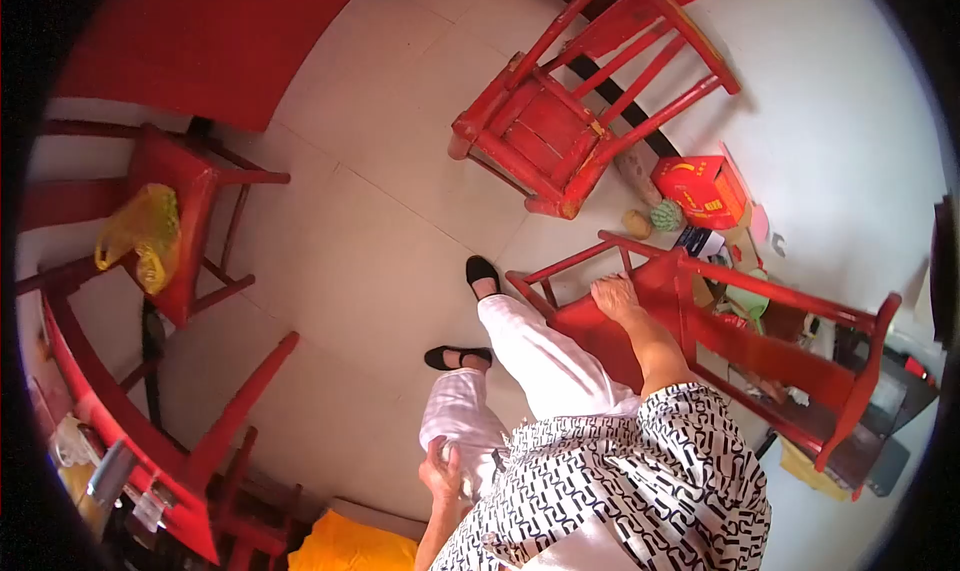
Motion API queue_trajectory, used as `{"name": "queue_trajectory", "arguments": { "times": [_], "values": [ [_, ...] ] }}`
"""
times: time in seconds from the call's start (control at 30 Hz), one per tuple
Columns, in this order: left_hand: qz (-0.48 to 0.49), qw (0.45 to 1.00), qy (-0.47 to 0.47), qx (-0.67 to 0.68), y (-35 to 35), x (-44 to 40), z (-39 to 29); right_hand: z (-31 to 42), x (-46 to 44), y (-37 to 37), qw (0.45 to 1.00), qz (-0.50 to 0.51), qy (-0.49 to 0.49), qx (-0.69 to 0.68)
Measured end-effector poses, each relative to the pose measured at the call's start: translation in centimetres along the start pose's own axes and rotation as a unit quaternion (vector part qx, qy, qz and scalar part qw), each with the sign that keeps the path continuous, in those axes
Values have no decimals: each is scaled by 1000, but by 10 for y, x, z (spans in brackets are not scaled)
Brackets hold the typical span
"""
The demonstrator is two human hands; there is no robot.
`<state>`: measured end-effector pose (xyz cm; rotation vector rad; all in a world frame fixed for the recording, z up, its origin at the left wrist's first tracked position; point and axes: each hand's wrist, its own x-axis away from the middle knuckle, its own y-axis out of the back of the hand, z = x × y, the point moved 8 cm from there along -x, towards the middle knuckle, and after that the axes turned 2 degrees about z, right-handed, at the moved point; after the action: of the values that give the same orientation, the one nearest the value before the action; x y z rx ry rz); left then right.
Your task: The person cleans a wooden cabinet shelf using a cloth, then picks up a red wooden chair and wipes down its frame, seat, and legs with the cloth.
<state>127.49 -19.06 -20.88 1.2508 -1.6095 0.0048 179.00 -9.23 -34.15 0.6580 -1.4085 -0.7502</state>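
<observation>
My left hand [440, 473] is closed beside my left thigh. Its fingers and thumb curl around something whitish, and I cannot make out whether that is trouser cloth or a separate thing. To the right, my right hand [613, 297] grips the edge of a red wooden chair [600, 336] with bent fingers, its arm reaching across the seat. I seem to be sitting on this chair, with my white trousers [540, 356] and black shoes [482, 274] stretched out over the tiled floor [370, 231].
Another red chair [545, 136] stands ahead near the wall. Beside it are a red box [700, 191], a green ribbed fruit or vegetable [666, 215] and a brownish round one [636, 224]. At left, a yellow plastic bag [145, 233] lies on a red chair. An orange cloth [350, 546] is below.
</observation>
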Motion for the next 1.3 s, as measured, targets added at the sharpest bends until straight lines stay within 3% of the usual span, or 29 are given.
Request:
{"name": "queue_trajectory", "arguments": {
  "times": [0.03,0.07,0.17,0.23,0.33,0.5,0.7,0.77,0.8,0.87,0.9,0.93,0.97,1.0,1.1,1.17,1.2,1.23,1.27,1.3],
  "values": [
    [-13,999,28,41,-8,1,8,1,-5,-1,999,19,41,-8],
    [-43,996,-1,72,-16,1,5,0,-9,-2,996,38,81,-17],
    [-82,991,-27,106,-17,-6,11,21,5,23,998,30,22,-55],
    [-56,988,6,147,-27,-13,-8,15,0,19,996,77,26,-47],
    [-108,984,-19,142,-39,-19,-18,27,-6,30,990,129,57,3],
    [-223,963,-75,131,-37,-14,-26,56,-12,-3,978,129,159,42],
    [-182,965,-65,177,-63,-74,17,38,-30,-92,961,132,238,56],
    [-163,956,-64,237,-64,-87,13,29,-46,-89,957,74,280,33],
    [-169,944,-60,276,-65,-93,22,30,-57,-74,952,16,305,21],
    [-203,915,-85,338,-43,-94,33,38,-80,18,899,-245,360,-49],
    [-222,899,-101,363,-24,-82,30,44,-84,93,886,-268,322,-196],
    [-240,861,-128,431,-3,-66,17,35,-84,160,852,-392,309,-154],
    [-255,817,-156,493,12,-47,3,20,-87,218,867,-420,250,-94],
    [-259,773,-171,553,16,-38,-1,-16,-98,260,807,-554,204,-3],
    [-337,673,-202,627,-4,-45,11,-85,-98,379,760,-628,74,150],
    [-365,658,-148,642,-55,-53,13,-149,-129,407,855,-502,30,124],
    [-312,672,-28,671,-94,-67,19,-209,-180,400,884,-442,149,-33],
    [-299,662,17,687,-121,-71,11,-270,-225,395,878,-465,106,44],
    [-304,657,-4,690,-144,-80,5,-245,-200,396,911,-406,53,49],
    [-233,620,12,749,-169,-93,-3,-233,-186,396,925,-364,-69,79]
  ]
}}
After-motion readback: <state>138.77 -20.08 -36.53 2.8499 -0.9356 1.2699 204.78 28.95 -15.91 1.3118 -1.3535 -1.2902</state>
